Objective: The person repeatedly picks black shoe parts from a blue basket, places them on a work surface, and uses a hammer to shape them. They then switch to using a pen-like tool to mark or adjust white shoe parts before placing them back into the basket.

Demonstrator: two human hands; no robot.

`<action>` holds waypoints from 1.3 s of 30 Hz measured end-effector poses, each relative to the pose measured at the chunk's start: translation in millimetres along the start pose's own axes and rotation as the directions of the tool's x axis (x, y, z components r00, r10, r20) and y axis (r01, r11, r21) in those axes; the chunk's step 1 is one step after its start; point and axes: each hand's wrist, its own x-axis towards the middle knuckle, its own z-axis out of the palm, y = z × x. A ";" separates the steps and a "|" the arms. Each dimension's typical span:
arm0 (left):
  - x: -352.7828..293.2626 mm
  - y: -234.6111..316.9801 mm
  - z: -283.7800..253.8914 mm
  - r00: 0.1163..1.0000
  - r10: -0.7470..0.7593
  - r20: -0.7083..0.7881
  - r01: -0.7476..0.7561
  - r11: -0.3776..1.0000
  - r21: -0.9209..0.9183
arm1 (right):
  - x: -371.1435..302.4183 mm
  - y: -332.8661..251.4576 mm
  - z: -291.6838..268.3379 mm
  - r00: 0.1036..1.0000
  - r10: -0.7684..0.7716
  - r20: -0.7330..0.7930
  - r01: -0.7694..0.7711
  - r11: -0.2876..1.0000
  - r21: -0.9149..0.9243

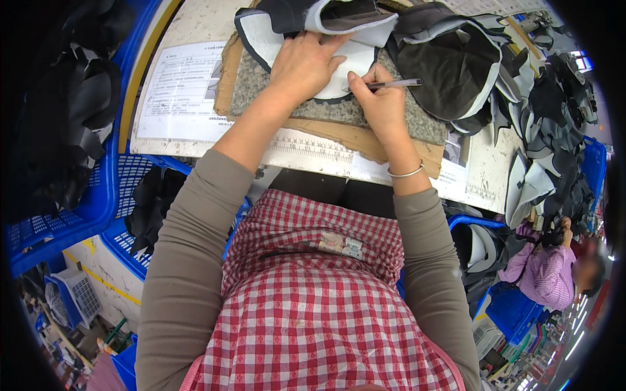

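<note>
A black piece with a white lining [350, 69], which looks like leather or fabric, lies white side up on a speckled grey slab [251, 88]. Its far part is folded over, with the black side showing. My left hand [305, 67] lies on the white lining with fingers stretched out, its tips against the fold. Pinched in my right hand [383, 104] is a pen [399, 83] with a clear barrel. The pen's writing end is close to the lining's near edge, mostly hidden behind my fingers.
Under the slab is brown cardboard [332, 135]. Printed sheets [176, 91] lie on the white table [313, 148]. Stacked black pieces [450, 68] stand right of my hands. Blue baskets [104, 208] flank the table. A person in a pink checked top [548, 274] is at far right.
</note>
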 end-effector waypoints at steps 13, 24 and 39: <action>-35.2 13.9 -25.6 0.975 -0.221 0.012 0.218 0.967 0.130 | -6.2 -0.3 -20.9 0.991 0.088 -0.105 -0.006 0.794 0.608; 34.8 18.8 3.4 0.910 -0.293 0.292 0.304 0.953 0.009 | -7.6 -0.9 -22.2 0.999 0.039 -0.022 -0.024 0.883 0.469; -179.4 -242.7 -369.6 0.540 -0.205 -0.816 0.797 0.435 0.418 | -17.5 -8.2 -27.5 0.956 -0.230 0.180 0.155 0.922 0.354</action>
